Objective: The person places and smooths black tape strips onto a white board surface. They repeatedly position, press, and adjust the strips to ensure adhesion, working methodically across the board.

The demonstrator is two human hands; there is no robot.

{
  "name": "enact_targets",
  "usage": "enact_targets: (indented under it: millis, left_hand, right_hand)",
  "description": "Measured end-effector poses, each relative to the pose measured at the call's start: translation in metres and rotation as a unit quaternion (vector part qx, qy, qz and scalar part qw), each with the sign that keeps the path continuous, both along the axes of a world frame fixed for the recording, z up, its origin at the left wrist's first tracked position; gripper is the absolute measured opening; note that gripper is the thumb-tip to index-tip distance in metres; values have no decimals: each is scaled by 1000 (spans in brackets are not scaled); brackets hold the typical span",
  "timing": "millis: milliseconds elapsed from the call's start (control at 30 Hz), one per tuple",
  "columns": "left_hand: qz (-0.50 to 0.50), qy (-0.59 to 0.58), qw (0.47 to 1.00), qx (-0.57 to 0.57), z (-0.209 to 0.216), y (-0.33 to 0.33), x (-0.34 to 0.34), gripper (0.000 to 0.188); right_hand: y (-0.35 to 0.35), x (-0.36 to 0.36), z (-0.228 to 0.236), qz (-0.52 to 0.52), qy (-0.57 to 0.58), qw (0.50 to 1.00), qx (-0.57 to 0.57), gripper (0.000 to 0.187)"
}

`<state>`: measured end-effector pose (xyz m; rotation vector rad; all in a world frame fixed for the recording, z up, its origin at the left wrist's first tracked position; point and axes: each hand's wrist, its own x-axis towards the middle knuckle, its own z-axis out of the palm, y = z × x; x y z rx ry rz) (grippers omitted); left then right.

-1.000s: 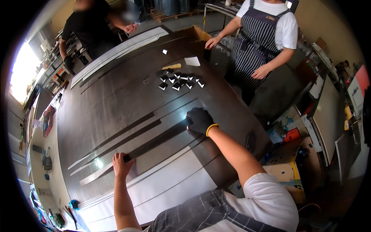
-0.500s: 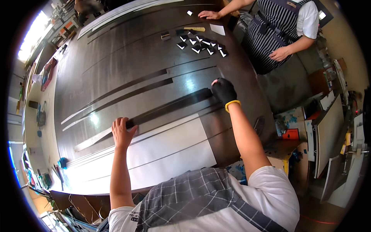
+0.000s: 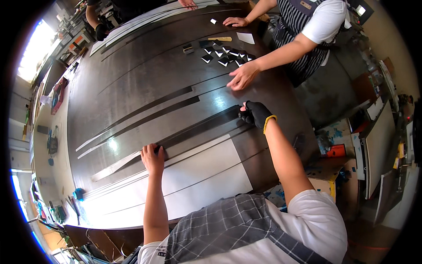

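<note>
Tabletop: black strip stretches between left hand and right hand.

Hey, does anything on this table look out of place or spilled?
Nothing looks spilled. One oddity: a small white piece lies alone toward the far side of the smooth dark table, apart from the small black pieces with white edges; possibly a stray.

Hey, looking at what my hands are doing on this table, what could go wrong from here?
The co-worker's hand is over the table close to your gloved right hand, so the two might bump.

The long dark strip under your left hand lies close to the white sheet; a slip could nudge the sheet.

The narrow dark strip just beyond looks loose and might get pushed askew.
</note>
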<state>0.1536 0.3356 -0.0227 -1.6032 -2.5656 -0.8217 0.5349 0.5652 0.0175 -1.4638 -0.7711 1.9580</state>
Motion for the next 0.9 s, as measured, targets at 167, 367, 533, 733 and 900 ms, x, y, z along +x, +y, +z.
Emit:
enact_targets:
  millis: [167, 367, 533, 733, 900]
  left_hand:
    - [-1, -6, 1000, 3, 0, 1, 4, 23]
    - [20, -3, 1000, 7, 2, -4, 6, 23]
    - [40, -11, 999, -8, 8, -1, 13, 27]
    - [-6, -79, 997, 9, 13, -29, 19, 42]
    - [28, -271, 947, 171, 28, -54, 53, 25]
  right_hand:
    - [6, 1, -9, 83, -89, 990, 69, 25]
    - [3, -9, -4, 179, -409, 823, 352, 32]
    - [12, 10, -19, 185, -281, 891, 303, 27]
    - [-32, -22, 54, 73, -225, 921, 309, 14]
    - [-73, -40, 136, 133, -279, 834, 457, 18]
